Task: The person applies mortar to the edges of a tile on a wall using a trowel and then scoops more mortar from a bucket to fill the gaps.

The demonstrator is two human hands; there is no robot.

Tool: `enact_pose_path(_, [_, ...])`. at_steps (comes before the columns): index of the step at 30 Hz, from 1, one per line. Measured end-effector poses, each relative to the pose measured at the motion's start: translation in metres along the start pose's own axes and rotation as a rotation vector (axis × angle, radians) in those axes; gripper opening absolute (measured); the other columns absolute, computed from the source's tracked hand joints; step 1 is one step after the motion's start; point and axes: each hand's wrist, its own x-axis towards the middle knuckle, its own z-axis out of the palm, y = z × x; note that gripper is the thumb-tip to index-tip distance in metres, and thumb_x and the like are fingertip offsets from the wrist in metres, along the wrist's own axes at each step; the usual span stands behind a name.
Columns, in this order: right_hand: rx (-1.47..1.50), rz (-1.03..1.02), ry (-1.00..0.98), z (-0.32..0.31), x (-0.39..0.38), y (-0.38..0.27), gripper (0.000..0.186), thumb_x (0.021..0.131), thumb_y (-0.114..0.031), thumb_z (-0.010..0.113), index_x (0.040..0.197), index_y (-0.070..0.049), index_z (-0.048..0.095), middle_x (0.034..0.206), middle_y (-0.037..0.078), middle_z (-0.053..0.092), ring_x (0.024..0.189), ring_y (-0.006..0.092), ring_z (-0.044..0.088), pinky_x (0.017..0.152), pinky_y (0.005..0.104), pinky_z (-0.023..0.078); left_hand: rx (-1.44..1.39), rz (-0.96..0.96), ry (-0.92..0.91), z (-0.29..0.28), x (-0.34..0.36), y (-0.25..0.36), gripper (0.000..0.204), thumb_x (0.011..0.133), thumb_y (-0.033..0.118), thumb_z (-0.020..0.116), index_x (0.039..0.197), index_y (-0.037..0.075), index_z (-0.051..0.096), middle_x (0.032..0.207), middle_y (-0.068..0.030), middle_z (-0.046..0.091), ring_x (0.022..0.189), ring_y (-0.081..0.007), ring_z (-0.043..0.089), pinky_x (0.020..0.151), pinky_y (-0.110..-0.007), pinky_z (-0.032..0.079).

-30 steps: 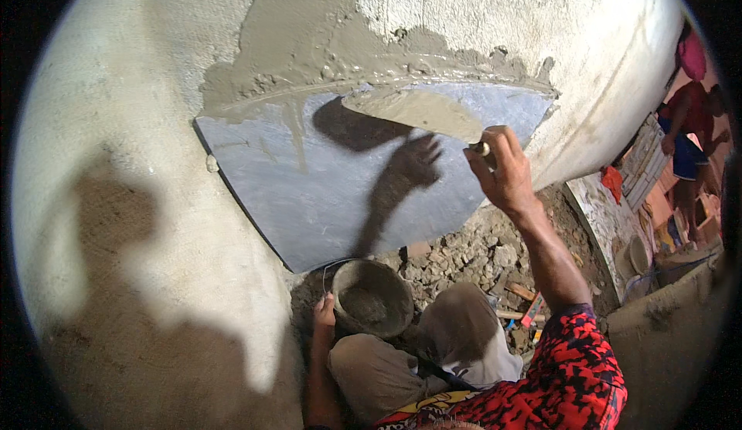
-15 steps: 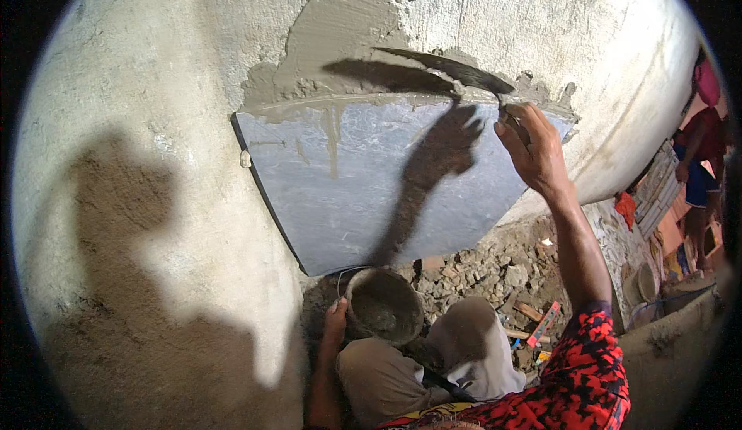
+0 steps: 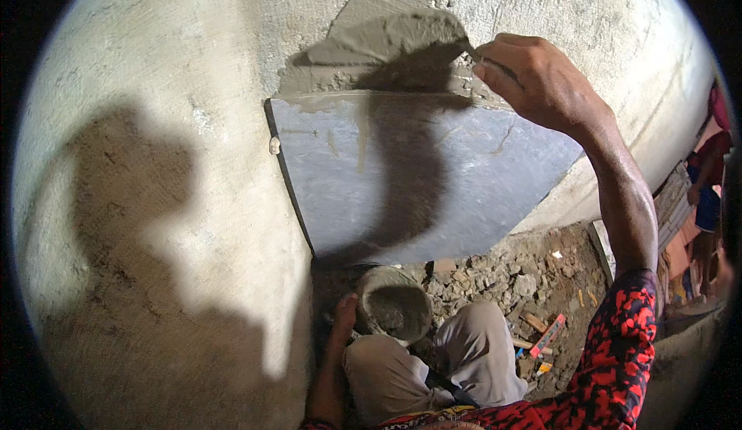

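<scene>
My right hand [image 3: 533,82] is closed around the handle of a trowel [image 3: 467,45], whose blade lies against the wall, partly hidden by wet mortar and shadow. Grey mortar [image 3: 386,36] is spread there, just above a dark grey stone slab [image 3: 340,190] standing against the wall. The slab's top edge has mortar smears. Low down, my left hand [image 3: 344,314] grips the left side of a mortar-stained bucket [image 3: 417,314]. A little grey mix shows at its bottom. How the left fingers hold the rim or wire handle is partly hidden.
The rough pale wall [image 3: 224,159] curves around the slab. Broken rubble [image 3: 502,271] covers the ground beyond my knees [image 3: 479,345], with a red level-like tool [image 3: 548,336] on it. Another person [image 3: 707,175] stands at far right near stacked boards.
My right hand has moved up, and the trowel has gone from its raised, edge-on pose to lying against the mortar. A thick, fresh layer of mortar now shows there. My left hand stays by the bucket.
</scene>
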Motion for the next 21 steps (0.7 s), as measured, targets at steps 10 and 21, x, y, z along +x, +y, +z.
enact_pose_path(10, [0.033,0.047,-0.241,0.005,0.024,-0.016,0.024,0.091,-0.018,0.055,0.081,0.003,0.062,0.074,0.016,0.062,0.069,0.0312,0.062,0.066,0.0426,0.049,0.043,-0.057,0.037,0.001,0.000,0.004,0.053,0.094,0.046,0.053,0.122,0.002,0.056,0.112,-0.0096,0.058,0.105,-0.0217,0.052,0.093,-0.037,0.038])
enact_pose_path(21, [-0.020,-0.066,-0.133,0.005,0.030,0.002,0.028,0.090,-0.021,0.053,0.077,0.003,0.061,0.073,0.021,0.063,0.072,0.0361,0.064,0.066,0.0470,0.049,0.195,-0.201,0.034,0.037,-0.028,0.045,0.050,0.094,0.045,0.050,0.125,0.006,0.055,0.123,-0.0112,0.053,0.113,-0.0271,0.049,0.097,-0.042,0.038])
